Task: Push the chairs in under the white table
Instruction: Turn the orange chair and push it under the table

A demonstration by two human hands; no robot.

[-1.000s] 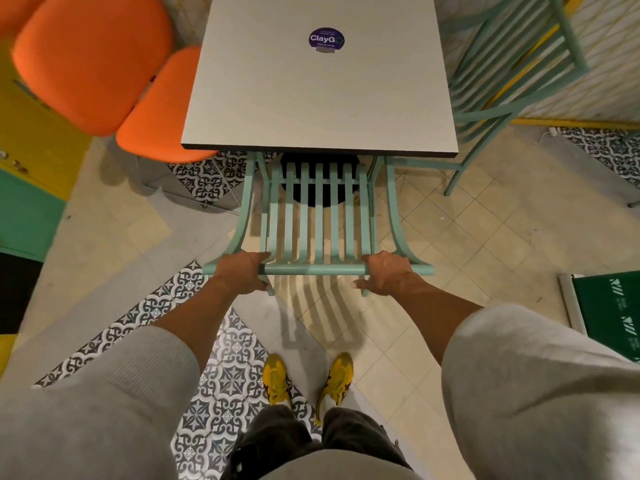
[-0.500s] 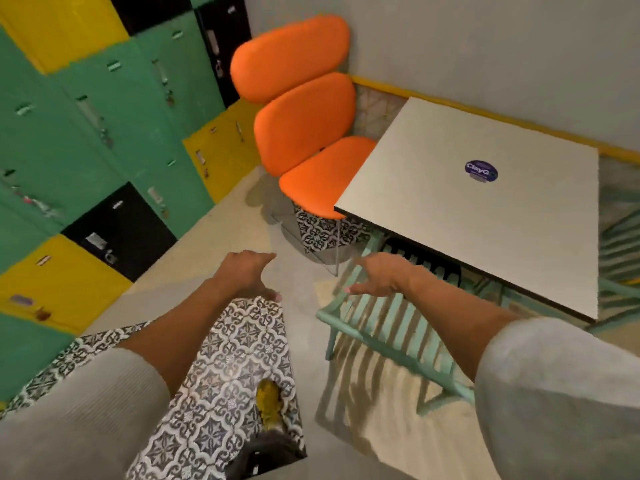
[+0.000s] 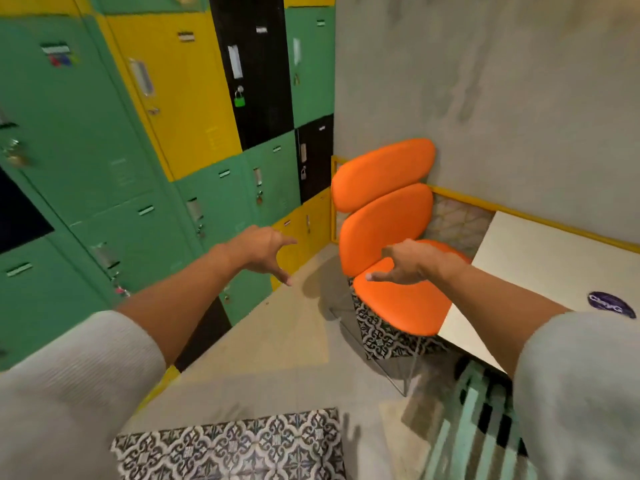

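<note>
Reaching forward at about chest height, both bare hands are held out in the air with nothing in them. The left hand (image 3: 258, 249) has its fingers loosely spread and slightly curled, thumb pointing down, and it hangs in front of the lockers (image 3: 145, 140), a wall of green, yellow and black doors that fills the space beyond and to the left of it. The right hand (image 3: 410, 261) is also spread, palm down, fingers pointing leftward, and it sits in line with the orange chair (image 3: 388, 216), whose seat lies directly beyond and below it; whether the fingertips touch the cushion cannot be told, though they look apart from it. That chair stands with its two-part backrest near the grey wall (image 3: 502, 98), and the right edge of its seat is tucked under the white table (image 3: 540, 258), which lies to the right of the right forearm and carries a round purple sticker (image 3: 611, 304). Below the right elbow, close to the body, the pale green slatted chair (image 3: 474, 431) shows its back slats, blurred, at the table's near edge. Grey sleeves (image 3: 69, 386) cover both upper arms, and a strip of patterned floor tiles (image 3: 228, 445) lies beneath and between the two forearms.
</note>
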